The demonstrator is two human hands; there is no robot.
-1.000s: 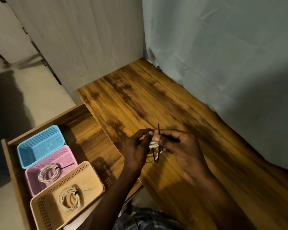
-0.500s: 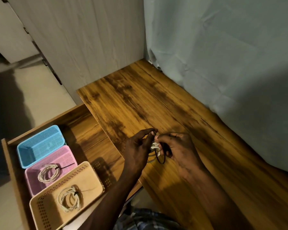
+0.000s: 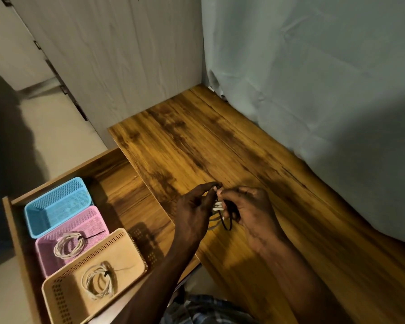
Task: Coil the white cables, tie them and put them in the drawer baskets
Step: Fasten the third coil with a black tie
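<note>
Above the wooden desk (image 3: pixel 220 146) my left hand (image 3: pixel 194 213) and my right hand (image 3: pixel 250 211) meet at the fingertips around a small coiled white cable (image 3: pixel 217 206). A thin black tie (image 3: pixel 227 222) loops round the coil and hangs below it, and both hands pinch it. The open drawer (image 3: pixel 117 174) at the left holds three baskets. The blue basket (image 3: pixel 56 204) has nothing in it. A tied white coil (image 3: pixel 68 244) lies in the pink basket (image 3: pixel 96 220). Another tied coil (image 3: pixel 98 282) lies in the beige basket (image 3: pixel 126 258).
A pale curtain (image 3: pixel 313 78) hangs along the desk's right and back side. A light wood cabinet panel (image 3: pixel 117 54) stands behind the drawer. Pale floor (image 3: pixel 45 141) lies left of the drawer. My checked clothing (image 3: pixel 206 309) shows at the bottom edge.
The black tie's end, which stood upright between my fingers a second ago, has been drawn down into a loop below the coil. Both hands have stayed at the same place above the desk.
</note>
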